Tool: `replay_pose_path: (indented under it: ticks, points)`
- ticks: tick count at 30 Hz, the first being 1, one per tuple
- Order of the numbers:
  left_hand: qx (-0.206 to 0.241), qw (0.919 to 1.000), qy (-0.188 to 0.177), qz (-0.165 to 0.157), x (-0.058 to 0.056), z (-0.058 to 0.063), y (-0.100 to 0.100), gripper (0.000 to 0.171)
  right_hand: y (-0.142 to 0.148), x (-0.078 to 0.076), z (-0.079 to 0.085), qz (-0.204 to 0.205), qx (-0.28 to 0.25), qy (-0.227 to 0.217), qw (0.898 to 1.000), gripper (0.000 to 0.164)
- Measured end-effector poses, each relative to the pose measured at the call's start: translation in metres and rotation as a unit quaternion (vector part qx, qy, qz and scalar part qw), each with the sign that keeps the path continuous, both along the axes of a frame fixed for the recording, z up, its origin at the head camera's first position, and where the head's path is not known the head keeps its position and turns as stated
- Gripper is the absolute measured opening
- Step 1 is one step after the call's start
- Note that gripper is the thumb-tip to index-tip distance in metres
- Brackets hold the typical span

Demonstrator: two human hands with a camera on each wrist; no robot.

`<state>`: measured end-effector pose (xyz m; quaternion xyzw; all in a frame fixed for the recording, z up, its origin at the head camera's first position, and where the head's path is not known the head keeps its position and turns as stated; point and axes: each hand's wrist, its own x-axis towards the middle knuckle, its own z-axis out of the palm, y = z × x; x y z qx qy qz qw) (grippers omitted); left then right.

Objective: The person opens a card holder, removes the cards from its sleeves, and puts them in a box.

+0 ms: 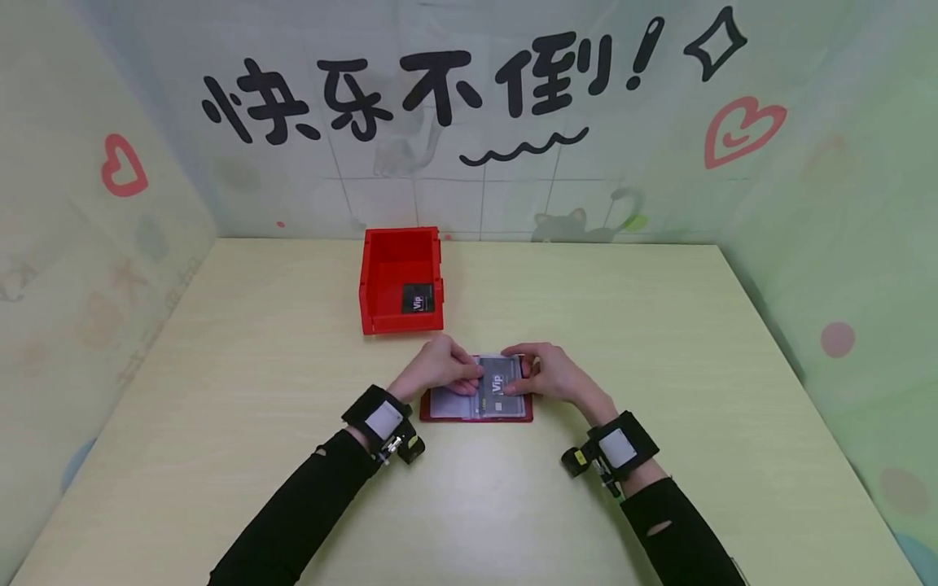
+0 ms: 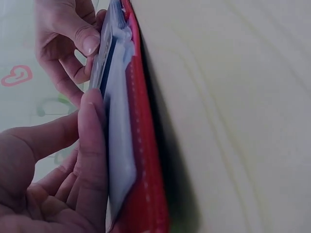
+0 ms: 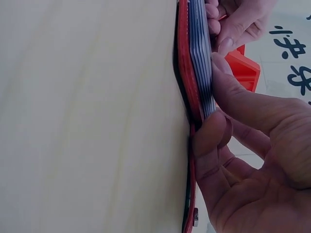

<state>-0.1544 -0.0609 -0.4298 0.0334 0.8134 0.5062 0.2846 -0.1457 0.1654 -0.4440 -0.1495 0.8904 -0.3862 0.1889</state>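
Black sleeves [image 1: 308, 505], small holes [image 1: 659, 528]; black wrist straps [image 1: 643, 435], white patches [image 1: 384, 421], cameras [image 1: 413, 448].

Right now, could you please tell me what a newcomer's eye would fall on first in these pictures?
Most likely the red bin near the far edge of the table, with a black card inside. Next would probably come the big black lettering across the back wall, then the left hand and right hand at the open card holder in front of the bin.

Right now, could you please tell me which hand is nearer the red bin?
Left: the left hand is by the near right corner of the red bin; the right hand is farther off to the right.
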Motion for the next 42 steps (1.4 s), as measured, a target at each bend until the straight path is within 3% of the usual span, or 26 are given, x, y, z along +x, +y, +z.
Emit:
replay_pose_path:
  ticks: [8,22,42]
  points:
    - [-0.013,0.9999,0.001,-0.006,-0.003,-0.006,-0.001,0.021,-0.001,0.0,-0.001,0.0,0.002,0.003,1.0,0.06]
    - [0.013,0.9996,0.008,-0.024,-0.004,-0.014,-0.006,0.021,0.0,0.002,0.0,0.002,0.005,0.005,1.0,0.06]
    - [0.025,0.9975,-0.025,-0.062,-0.007,-0.011,-0.005,0.021,0.001,0.003,0.0,0.015,0.014,0.013,1.0,0.061]
